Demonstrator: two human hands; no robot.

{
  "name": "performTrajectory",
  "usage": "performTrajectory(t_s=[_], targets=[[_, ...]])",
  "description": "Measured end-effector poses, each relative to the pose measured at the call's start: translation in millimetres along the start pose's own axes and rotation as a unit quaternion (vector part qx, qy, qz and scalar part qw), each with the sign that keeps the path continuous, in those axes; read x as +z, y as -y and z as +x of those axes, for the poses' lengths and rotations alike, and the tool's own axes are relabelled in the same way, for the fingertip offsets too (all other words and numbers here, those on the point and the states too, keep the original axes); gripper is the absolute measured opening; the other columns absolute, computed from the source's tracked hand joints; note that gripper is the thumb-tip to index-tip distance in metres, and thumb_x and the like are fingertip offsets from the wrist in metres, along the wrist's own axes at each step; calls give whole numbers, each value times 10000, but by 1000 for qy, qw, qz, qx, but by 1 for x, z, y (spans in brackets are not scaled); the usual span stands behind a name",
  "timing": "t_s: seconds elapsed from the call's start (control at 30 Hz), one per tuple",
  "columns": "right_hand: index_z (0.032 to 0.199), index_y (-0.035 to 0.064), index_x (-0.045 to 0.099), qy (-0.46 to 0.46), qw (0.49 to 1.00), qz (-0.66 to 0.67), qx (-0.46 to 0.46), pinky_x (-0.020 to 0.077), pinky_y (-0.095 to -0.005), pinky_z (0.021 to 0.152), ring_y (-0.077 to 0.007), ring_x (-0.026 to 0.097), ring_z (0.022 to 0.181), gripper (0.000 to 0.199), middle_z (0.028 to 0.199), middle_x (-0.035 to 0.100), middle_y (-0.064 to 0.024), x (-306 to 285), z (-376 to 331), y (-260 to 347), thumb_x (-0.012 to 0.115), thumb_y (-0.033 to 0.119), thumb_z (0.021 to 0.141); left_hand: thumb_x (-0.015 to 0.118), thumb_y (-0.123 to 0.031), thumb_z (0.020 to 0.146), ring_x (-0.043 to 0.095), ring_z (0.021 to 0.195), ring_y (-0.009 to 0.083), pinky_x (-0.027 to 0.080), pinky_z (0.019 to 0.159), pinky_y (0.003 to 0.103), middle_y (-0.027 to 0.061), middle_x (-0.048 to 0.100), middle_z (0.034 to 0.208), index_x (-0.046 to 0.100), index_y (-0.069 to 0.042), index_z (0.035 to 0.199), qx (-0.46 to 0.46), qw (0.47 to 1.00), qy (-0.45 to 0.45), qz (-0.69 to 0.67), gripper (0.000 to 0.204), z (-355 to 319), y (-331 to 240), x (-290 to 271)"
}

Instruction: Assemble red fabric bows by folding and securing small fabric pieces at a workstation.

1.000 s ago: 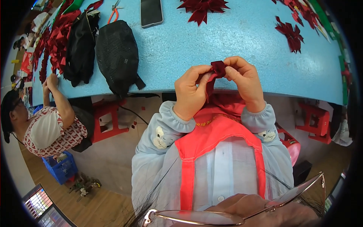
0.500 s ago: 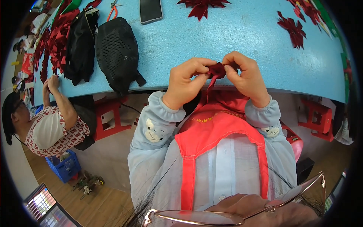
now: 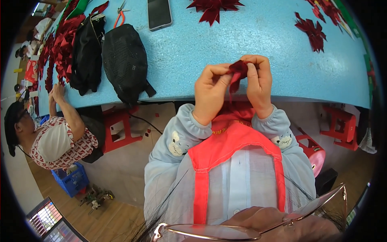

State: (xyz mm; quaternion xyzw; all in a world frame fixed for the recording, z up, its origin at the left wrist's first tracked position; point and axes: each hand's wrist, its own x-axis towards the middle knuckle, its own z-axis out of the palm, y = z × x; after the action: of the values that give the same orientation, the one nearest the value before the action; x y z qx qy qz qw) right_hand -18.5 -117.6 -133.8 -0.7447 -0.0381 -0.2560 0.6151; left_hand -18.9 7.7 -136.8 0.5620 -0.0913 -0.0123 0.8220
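Over the near edge of the blue table [image 3: 189, 52], both hands pinch a dark red velvety ribbon [image 3: 238, 71] that is folded or looped into a small bunch. My left hand [image 3: 210, 92] is closed on its left side, thumb against fingertips. On the other side my right hand [image 3: 259, 85] pinches it, with the thumb upright along the front. A narrow tail of the ribbon hangs down between the hands toward my red apron [image 3: 229, 141]. How the folds lie inside the bunch is partly hidden by my fingers.
Beyond my hands lie dark red ribbon bows [image 3: 215, 9] and a phone [image 3: 160, 14]. Left are a black mesh bag [image 3: 125, 60], black cloth [image 3: 86, 56], orange-handled pliers [image 3: 119, 17] and a red ribbon heap [image 3: 66, 44]. A co-worker [image 3: 56, 137] sits at the left; red stools [image 3: 121, 129] stand below.
My left hand has moved right, closer to the right hand. The ribbon bunch has risen slightly and turned, and its tail now hangs more bunched between my hands.
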Motion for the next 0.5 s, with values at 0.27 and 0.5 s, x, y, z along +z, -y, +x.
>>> performTrajectory(t_s=[0.27,0.5], targets=[[944,13,489,76,984,-133,-86,443,-260,643,-170,550,719,86,829,553,-87,-14,9,-5,466,-19,868,531,-53,876,590,768,132,503,639,262,57,585,898,503,-21,930,-241,962,34,-126,69,30,-17,-17],[943,22,491,44,983,-160,-77,442,-272,601,-185,546,667,90,803,548,-96,-13,15,-8,480,-11,861,629,-10,756,547,680,186,446,582,288,64,547,768,566,-38,948,248,891,0,379,203,17,-26,-1]])
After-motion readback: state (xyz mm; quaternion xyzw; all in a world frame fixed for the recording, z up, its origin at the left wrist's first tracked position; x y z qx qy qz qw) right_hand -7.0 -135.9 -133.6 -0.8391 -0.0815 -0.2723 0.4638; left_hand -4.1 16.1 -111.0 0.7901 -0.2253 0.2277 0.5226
